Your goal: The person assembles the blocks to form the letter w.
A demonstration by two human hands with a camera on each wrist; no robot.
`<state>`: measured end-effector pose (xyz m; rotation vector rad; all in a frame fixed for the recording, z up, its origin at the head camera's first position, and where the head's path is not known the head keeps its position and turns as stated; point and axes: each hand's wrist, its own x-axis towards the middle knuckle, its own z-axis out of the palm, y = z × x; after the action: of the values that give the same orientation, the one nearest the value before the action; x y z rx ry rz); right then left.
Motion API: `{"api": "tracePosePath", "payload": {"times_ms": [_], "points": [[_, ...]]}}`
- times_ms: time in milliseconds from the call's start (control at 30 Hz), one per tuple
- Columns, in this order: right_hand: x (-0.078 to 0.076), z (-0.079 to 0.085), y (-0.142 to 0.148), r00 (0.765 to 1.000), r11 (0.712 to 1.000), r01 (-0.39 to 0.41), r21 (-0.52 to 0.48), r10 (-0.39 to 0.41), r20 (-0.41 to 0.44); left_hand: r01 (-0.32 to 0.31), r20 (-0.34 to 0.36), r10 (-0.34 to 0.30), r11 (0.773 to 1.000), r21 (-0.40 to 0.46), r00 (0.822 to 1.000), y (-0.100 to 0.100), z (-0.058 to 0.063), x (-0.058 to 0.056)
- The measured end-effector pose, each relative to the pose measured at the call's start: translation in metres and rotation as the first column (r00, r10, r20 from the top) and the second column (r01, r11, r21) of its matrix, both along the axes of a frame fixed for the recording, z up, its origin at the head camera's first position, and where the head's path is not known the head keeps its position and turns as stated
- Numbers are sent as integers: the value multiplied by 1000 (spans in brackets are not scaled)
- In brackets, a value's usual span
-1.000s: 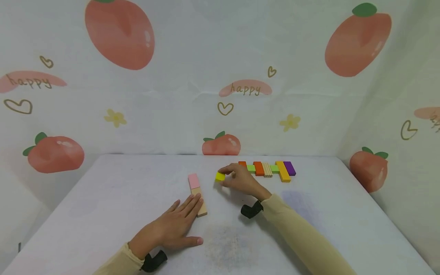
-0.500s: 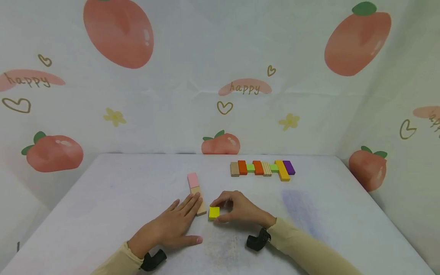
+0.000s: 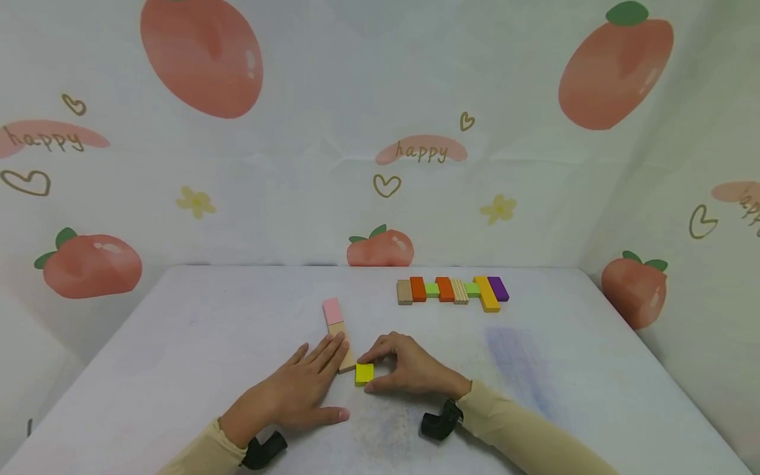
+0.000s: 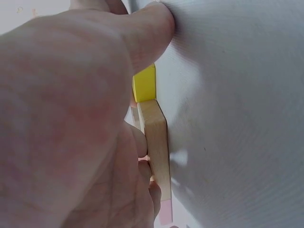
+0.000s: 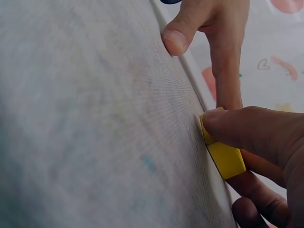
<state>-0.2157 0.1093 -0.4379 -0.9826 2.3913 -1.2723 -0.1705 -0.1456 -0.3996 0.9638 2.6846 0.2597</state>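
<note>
My left hand (image 3: 291,394) lies palm down with fingers extended, the fingertips resting on a plain wooden block (image 3: 336,328). Part of that block is covered by the fingers; its near end shows in the left wrist view. A pink block (image 3: 333,311) adjoins its far end. Between thumb and fingers, my right hand (image 3: 412,369) pinches a small yellow block (image 3: 365,374) on the table. In the left wrist view the yellow block (image 4: 145,84) appears to meet the near end of the wooden block (image 4: 159,156). The thumb presses the yellow block's side (image 5: 228,159) in the right wrist view.
Towards the back right lies a row of blocks: brown wood (image 3: 404,292), red (image 3: 418,289), green (image 3: 432,290), striped (image 3: 459,291), orange-yellow (image 3: 487,294) and purple (image 3: 497,289) among them. A white printed cloth (image 3: 285,198) hangs behind the table (image 3: 208,316).
My right hand has brought the yellow block from beyond the wooden block towards me, then left to its near end. The brown block in the row has come into view. My left hand stays put.
</note>
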Motion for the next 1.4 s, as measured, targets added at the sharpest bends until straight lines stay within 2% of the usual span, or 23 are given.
{"api": "tracePosePath", "payload": {"times_ms": [633,767,900,1000,1067,1167,1233,1300,1400], "points": [[0,0,0,1000,1000,-12,-4,12,-21,-7,1,7,1000,-10,1000,-1,-3,0],[-7,3,5,1000,1000,18,-11,-18,3,-6,6,6,1000,-3,1000,-1,-4,0],[-27,14,17,991,993,118,12,-117,-70,-2,13,2,1000,0,1000,-1,-4,0],[-52,25,29,962,972,224,70,-209,-178,-1,17,1,1000,-4,1000,-1,-4,0],[-69,32,37,937,945,291,150,-251,-242,-3,18,3,1000,-4,1000,-1,-4,0],[-89,36,44,914,894,341,290,-244,-324,-5,17,5,1000,-6,1000,0,-4,0],[-97,36,46,912,865,345,365,-218,-347,-5,16,6,1000,-8,1000,0,-4,-1],[-101,35,46,913,847,344,406,-200,-356,-5,14,5,1000,-11,1000,0,-4,-1],[-100,34,44,907,847,351,399,-201,-371,-5,14,5,1000,-11,1000,1,-3,-2]]}}
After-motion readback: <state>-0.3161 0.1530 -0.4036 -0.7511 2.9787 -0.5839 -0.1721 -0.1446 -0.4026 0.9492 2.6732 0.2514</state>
